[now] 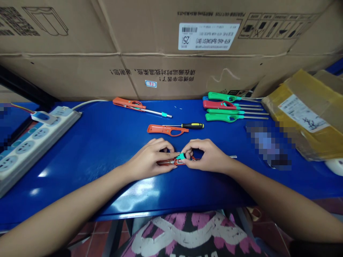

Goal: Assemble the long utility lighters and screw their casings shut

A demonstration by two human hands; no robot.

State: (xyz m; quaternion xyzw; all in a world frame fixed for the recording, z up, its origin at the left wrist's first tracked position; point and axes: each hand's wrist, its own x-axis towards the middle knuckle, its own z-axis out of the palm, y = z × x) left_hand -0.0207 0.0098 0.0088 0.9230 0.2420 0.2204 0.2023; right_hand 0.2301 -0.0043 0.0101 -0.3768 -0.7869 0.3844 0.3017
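Both hands work at an opened orange lighter body (180, 162) low on the blue table, its inner parts and a thin wire showing. My left hand (154, 157) grips its left end between thumb and fingers. My right hand (205, 155) pinches a small green trigger piece (181, 156) over the middle of the body. Past the right wrist the metal tip (233, 156) of the lighter's tube sticks out. Just beyond the hands lie an orange half shell (167, 130) and a black and yellow screwdriver (193, 125). Farther back rests an orange lighter (130, 104) with its metal tube exposed.
Several green, red and blue lighters (225, 116) are grouped at the back right. Beside them sits a yellow-taped carton (308, 117), with a blurred dark object (268, 144) in front. A white power strip (40, 137) lies at the left. A large cardboard box (160, 67) walls off the back.
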